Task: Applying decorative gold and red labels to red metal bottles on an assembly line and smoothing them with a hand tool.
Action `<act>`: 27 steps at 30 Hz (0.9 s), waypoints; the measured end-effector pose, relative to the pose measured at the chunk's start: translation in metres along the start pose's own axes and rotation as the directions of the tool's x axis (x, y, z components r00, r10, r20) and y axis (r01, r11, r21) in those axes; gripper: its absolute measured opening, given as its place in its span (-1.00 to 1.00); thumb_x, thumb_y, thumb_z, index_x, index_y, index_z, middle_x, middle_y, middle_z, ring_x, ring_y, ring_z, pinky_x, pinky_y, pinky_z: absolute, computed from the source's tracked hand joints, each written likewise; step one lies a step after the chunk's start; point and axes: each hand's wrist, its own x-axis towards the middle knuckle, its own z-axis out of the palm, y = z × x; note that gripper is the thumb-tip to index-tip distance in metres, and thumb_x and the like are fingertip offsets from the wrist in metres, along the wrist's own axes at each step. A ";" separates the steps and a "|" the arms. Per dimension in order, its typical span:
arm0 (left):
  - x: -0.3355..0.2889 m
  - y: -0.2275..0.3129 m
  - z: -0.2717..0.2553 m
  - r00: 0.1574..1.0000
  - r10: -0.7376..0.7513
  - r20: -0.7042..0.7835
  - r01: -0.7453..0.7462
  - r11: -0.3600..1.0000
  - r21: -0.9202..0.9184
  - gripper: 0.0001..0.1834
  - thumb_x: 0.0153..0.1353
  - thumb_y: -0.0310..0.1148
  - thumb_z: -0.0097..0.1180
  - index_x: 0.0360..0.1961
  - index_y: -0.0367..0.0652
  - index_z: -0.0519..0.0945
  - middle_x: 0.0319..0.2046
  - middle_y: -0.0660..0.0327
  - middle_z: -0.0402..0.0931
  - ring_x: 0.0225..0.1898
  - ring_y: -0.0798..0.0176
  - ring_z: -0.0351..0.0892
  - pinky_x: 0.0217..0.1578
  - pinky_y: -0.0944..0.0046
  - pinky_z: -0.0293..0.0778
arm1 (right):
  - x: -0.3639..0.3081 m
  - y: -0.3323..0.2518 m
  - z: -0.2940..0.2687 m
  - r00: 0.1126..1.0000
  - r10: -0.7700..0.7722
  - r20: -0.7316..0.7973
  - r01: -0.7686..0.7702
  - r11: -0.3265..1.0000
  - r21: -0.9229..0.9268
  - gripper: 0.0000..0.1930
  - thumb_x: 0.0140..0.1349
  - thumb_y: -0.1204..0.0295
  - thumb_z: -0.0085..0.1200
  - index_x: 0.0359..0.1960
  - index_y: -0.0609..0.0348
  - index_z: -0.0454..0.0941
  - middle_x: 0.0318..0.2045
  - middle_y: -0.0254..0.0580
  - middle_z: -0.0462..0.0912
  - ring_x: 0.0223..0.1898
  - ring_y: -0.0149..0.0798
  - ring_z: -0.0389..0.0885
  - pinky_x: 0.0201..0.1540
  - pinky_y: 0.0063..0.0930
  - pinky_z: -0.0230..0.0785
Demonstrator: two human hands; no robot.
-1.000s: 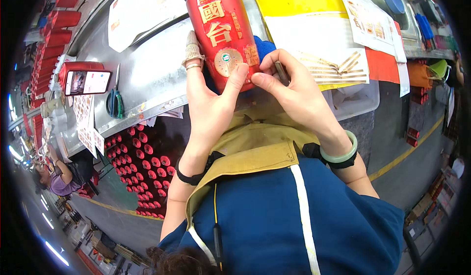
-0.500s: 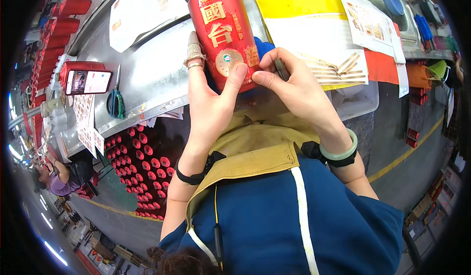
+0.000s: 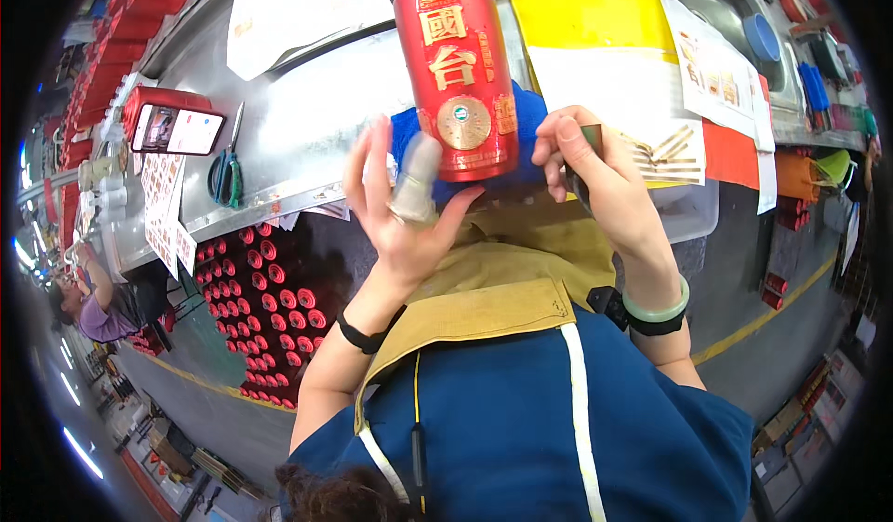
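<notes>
The red bottle [image 3: 458,75] stands between my two hands, its base at the level of my fingertips and its body rising away from me over the metal worktop [image 3: 307,122]. My left hand [image 3: 402,207] is spread, palm toward the bottle; the thumb tip touches the lower edge of the bottle, and one finger wears a pale finger cot [image 3: 415,180] just beside the bottle's left side. That grip is wide open and closes on nothing. My right hand [image 3: 595,176] sits just right of the base, fingers curled around a small dark object whose kind I cannot tell; whether these fingers also bear on the bottle is hidden. A blue cloth [image 3: 526,117] lies directly behind the lower part of the bottle. The bottle's long axis runs up the picture, neck away from me, leaning slightly left, round gold emblem facing me. To the left, scissors [image 3: 226,170] and a phone [image 3: 177,129] lie well apart; to the right, yellow paper sheets [image 3: 595,29] lie near.
</notes>
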 end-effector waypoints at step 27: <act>0.034 -0.003 -0.003 0.722 -0.373 0.583 0.688 0.304 -0.659 -0.17 0.48 -0.44 0.03 0.58 -0.25 -0.18 0.56 -0.02 -0.06 0.55 0.11 -0.02 0.48 0.12 0.01 | 0.020 -0.002 0.042 0.969 -0.204 -0.137 0.143 0.921 -0.361 -0.51 0.11 0.21 0.47 -0.24 0.23 0.39 -0.42 -0.21 0.58 -0.39 -0.42 0.51 -0.32 -0.47 0.44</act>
